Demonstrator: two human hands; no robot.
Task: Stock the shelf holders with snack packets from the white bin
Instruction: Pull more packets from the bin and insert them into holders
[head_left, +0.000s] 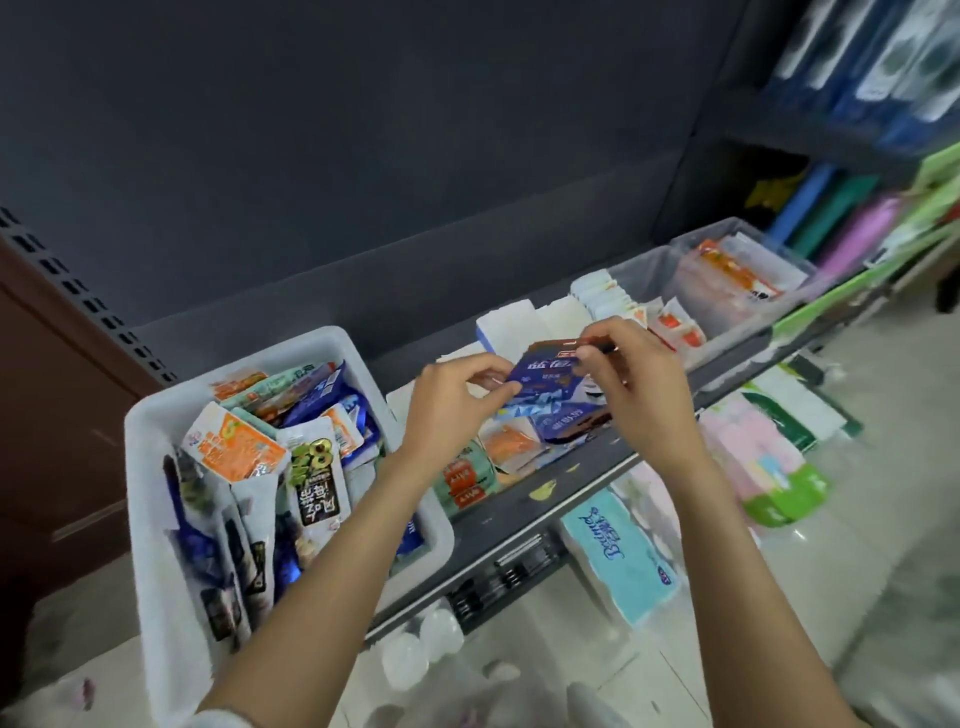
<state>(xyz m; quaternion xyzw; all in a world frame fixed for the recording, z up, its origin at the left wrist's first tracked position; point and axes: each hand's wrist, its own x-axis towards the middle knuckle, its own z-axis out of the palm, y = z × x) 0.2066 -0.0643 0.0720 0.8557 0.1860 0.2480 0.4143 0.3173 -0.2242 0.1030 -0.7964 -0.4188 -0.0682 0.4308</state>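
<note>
one blue snack packet (540, 382) with white lettering is held up over the dark shelf (582, 470), to the right of the white bin (156, 415) and just above a loose heap of packets lying on that shelf. both hands pinch it: the left hand (452, 410) grips its lower left corner between thumb and curled fingers, the right hand (636, 382) grips its upper right edge with fingertips bent over it. a second dark blue packet (569, 423) sits directly under the held one; whether the right hand also touches it cannot be told

in the heap right of the bin, at least two green-and-orange packets (465, 480) and one orange-and-white one (511, 447) show; the rest is hidden by the hands

the white bin stands on the shelf's left end, filled with a jumble of packets too overlapped to count: one orange-and-white packet (234, 449) on top, one black-and-white packet with green numerals (317, 486) beside it, several blue ones around them

further right of the bin along the shelf stand two clear holders: the nearer one (649, 278) with a row of white packets, the farther one (748, 270) with orange-printed packets

below the shelf, right of the bin, one light blue tissue pack (618, 556) lies on the floor, with pink and green packs (763, 467) beyond it
</note>
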